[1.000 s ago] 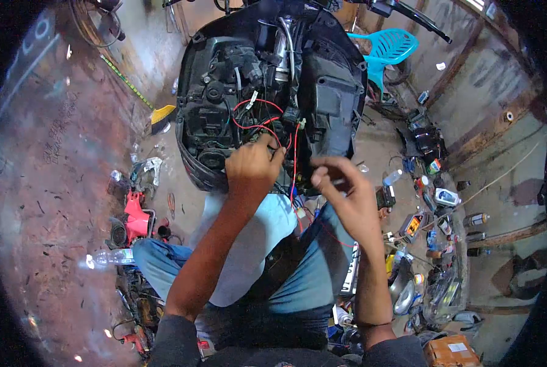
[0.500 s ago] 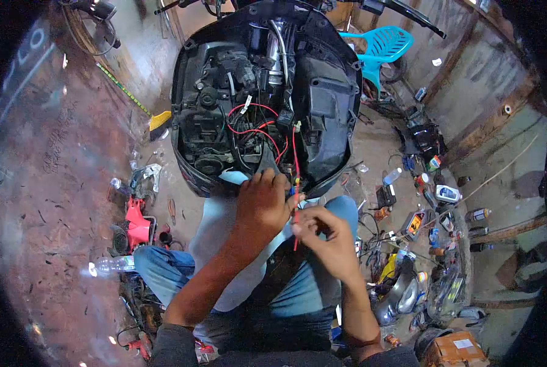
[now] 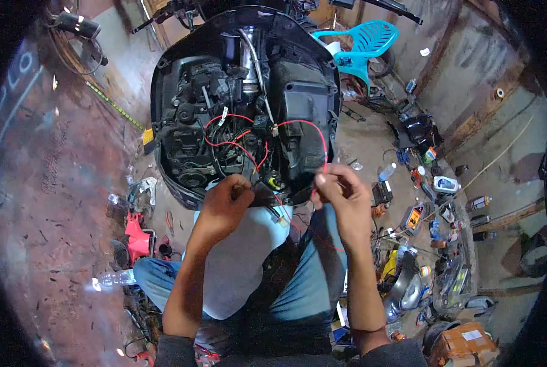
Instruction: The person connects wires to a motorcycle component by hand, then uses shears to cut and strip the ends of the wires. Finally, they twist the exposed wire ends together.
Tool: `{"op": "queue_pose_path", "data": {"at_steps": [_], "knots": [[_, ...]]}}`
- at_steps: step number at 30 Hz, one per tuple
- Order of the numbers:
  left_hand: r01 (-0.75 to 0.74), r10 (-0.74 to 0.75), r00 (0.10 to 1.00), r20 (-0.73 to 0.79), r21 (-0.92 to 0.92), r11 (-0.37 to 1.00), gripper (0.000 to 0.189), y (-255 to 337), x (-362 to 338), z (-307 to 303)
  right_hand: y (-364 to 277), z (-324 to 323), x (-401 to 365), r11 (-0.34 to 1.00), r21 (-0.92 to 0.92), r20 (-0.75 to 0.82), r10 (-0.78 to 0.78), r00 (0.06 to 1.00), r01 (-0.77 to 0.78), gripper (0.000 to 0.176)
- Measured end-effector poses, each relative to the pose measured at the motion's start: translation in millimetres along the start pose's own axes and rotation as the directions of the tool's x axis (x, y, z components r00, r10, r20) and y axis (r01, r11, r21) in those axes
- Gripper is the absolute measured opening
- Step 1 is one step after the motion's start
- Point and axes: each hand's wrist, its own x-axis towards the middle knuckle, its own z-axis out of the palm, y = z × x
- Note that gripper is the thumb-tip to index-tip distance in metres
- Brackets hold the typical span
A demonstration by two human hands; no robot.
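Before me is the front of a motor scooter with its inside exposed, in a black panel shell [image 3: 163, 183]. My right hand [image 3: 350, 199] pinches a red wire [image 3: 324, 144] between thumb and fingers. That wire arches up and left to a small pale connector [image 3: 275, 129] amid the wiring. My left hand [image 3: 227, 205] is curled closed at the lower edge of the shell; what it holds, if anything, is hidden. Beside its fingertips is a dark piece [image 3: 262, 194]. More red wire [image 3: 229, 115] loops over the wiring at the left, and a thin red wire hangs below the shell.
A turquoise plastic chair [image 3: 371, 46] stands behind at the right. Bottles, including a white one [image 3: 446, 185], and loose parts crowd the right floor. Pliers [image 3: 170, 221] and a red plastic part [image 3: 139, 235] lie left. A cardboard box [image 3: 466, 344] sits lower right.
My hands have moved apart. The right went up and right, drawing the red wire into an arch; the left moved left and curled closed. The view has shifted slightly.
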Motion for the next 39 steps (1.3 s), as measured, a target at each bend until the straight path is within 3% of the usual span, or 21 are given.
{"op": "queue_pose_path", "data": {"at_steps": [4, 6, 10, 16, 25, 28, 31, 34, 39], "knots": [[-0.069, 0.075, 0.996, -0.044, 0.123, 0.99, 0.023, -3.3, -1.3, -1.8, 13.2, 15.6, 19.6, 0.992, -0.106, -0.042, -0.066, 0.997, 0.062, 0.014], [0.006, -0.007, 1.0, 0.004, 0.222, 0.975, 0.023, 7.5, -4.3, -5.5, 20.0, 23.8, 28.6, 0.981, -0.176, -0.054, -0.098, 0.994, 0.087, 0.016], [-0.01, -0.003, 0.999, 0.037, 0.321, 0.947, 0.029, 19.7, -8.1, -4.6, 12.4, 41.5, 40.9, 0.838, -0.518, 0.013, -0.192, 0.981, 0.171, 0.019], [-0.208, 0.213, 0.977, 0.026, 0.368, 0.906, 0.032, 5.6, -16.0, 4.9, 15.7, 52.8, 56.9, 0.802, -0.555, 0.102, -0.197, 0.975, 0.221, 0.02], [-0.138, 0.128, 0.99, 0.052, 0.437, 0.889, 0.032, 10.4, -17.5, 13.4, 30.0, 55.5, 74.3, 0.687, -0.623, 0.134, -0.377, 0.916, 0.374, 0.019], [-0.22, 0.211, 0.975, 0.068, 0.412, 0.884, 0.034, -1.5, -18.3, 14.8, 36.3, 55.2, 81.9, 0.531, -0.702, 0.199, -0.492, 0.847, 0.474, 0.019], [-0.252, 0.262, 0.964, 0.039, 0.439, 0.863, 0.033, -2.4, -20.4, 18.4, 46.2, 55.1, 82.3, 0.554, -0.687, 0.159, -0.516, 0.842, 0.47, 0.019], [-0.267, 0.285, 0.958, 0.028, 0.448, 0.853, 0.032, -5.0, -20.2, 20.6, 51.4, 52.5, 82.3, 0.486, -0.662, 0.188, -0.629, 0.755, 0.57, 0.02], [-0.231, 0.241, 0.97, 0.028, 0.412, 0.881, 0.029, -7.6, -19.8, 20.4, 50.5, 53.9, 70.3, 0.658, -0.607, 0.027, -0.543, 0.839, 0.446, 0.02]]}}
